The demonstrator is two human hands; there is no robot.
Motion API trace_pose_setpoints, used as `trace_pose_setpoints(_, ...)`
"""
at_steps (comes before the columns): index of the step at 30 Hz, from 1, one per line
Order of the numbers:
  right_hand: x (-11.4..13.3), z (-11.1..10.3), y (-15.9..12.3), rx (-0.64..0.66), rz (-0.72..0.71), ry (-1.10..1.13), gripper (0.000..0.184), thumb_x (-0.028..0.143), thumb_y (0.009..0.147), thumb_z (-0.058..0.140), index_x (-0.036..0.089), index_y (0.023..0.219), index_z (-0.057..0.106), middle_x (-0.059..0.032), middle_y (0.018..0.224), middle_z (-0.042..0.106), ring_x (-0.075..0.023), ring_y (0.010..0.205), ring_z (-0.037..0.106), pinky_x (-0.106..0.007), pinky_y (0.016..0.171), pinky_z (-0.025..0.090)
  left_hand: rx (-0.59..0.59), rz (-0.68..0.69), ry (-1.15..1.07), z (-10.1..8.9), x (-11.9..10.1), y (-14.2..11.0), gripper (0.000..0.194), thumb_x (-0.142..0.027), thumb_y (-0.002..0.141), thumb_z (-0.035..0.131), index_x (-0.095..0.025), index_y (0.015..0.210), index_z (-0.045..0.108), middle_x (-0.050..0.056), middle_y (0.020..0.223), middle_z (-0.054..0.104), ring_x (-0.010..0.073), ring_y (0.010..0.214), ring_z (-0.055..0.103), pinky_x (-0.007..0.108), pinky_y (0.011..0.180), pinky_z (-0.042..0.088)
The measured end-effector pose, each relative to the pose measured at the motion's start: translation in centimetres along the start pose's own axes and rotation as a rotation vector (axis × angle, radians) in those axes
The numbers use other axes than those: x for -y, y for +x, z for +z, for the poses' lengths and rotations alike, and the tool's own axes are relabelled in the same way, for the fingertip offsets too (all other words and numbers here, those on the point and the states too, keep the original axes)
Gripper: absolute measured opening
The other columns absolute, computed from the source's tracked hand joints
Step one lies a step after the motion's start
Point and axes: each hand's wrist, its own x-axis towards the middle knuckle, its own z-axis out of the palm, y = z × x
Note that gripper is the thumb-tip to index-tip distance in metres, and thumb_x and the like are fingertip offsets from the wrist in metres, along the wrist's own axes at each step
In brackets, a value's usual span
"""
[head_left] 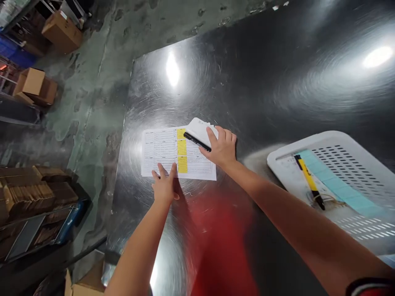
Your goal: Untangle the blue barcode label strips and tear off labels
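Observation:
A printed paper form (160,152) with yellow highlighted boxes lies flat on a shiny steel table (262,90). My left hand (164,184) rests on the form's near edge, fingers spread and flat. My right hand (221,147) lies on the form's right end, its fingers closed on a black marker pen (196,141). A small stack of white cards (200,128) sits under the pen and the right fingertips, at the form's far right corner.
A white perforated plastic tray (348,152) stands at the right, holding a yellow and black pen (308,181) and a pale blue strip (336,185). Cardboard boxes (37,84) sit on the green floor at left. A cart with brown stacks (33,193) is near left.

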Motion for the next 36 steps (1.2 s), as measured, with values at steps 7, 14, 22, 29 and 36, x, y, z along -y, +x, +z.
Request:
trace_pose_setpoints(7,1.6,-0.2,1.3,0.105,-0.137,-0.015,0.069,0.047,0.086,0.056,0.012,0.144,0.042,-0.0234,0.144,0.04,-0.0374,0.12,0.039,-0.053,0.1,0.027,-0.034,0.016,-0.001,0.6,0.1,0.2,0.133,-0.026,0.054,0.091,-0.047,0.151,0.002,0.017,0.164,-0.006,0.0542,0.146,0.007,0.063,0.095,0.051)
trace_pose_setpoints(14,3.8,0.4,4.2,0.202,-0.366,0.069,0.07,0.042,0.084,0.06,0.013,0.145,0.041,-0.0225,0.146,0.04,-0.0366,0.128,0.036,-0.05,0.105,0.025,-0.042,0.017,-0.009,0.7,0.2,0.3,0.134,-0.025,0.053,0.091,-0.047,0.151,0.003,0.017,0.164,-0.007,0.0554,0.145,0.008,0.066,0.093,0.051)
trace_pose_setpoints(22,6.9,0.7,5.9,0.28,-0.47,0.034,0.072,0.037,0.083,0.061,0.012,0.146,0.039,-0.0236,0.148,0.035,-0.0378,0.133,0.033,-0.049,0.11,0.02,-0.044,0.009,-0.021,0.5,0.2,-0.1,0.132,-0.023,0.053,0.091,-0.046,0.152,0.006,0.017,0.164,-0.005,0.0542,0.146,0.009,0.065,0.095,0.05)
trace_pose_setpoints(29,7.3,0.7,6.4,0.286,-0.483,-0.017,0.073,0.039,0.084,0.058,0.011,0.148,0.035,-0.0247,0.15,0.033,-0.039,0.134,0.033,-0.055,0.111,0.018,-0.096,-0.047,-0.058,1.2,0.0,-1.2,0.113,-0.018,0.063,0.085,-0.041,0.152,0.018,0.016,0.165,-0.003,0.046,0.149,0.014,0.067,0.101,0.044)
trace_pose_setpoints(36,6.9,0.3,-1.0,0.026,-0.372,0.055,0.048,0.026,0.087,0.053,0.012,0.132,0.052,-0.0188,0.146,0.041,-0.0334,0.134,0.033,-0.05,0.109,0.024,-0.13,-0.038,0.004,1.3,-0.9,-1.2,0.106,-0.015,0.066,0.081,-0.032,0.152,0.022,0.02,0.16,0.022,0.0436,0.143,0.029,0.063,0.1,0.047)
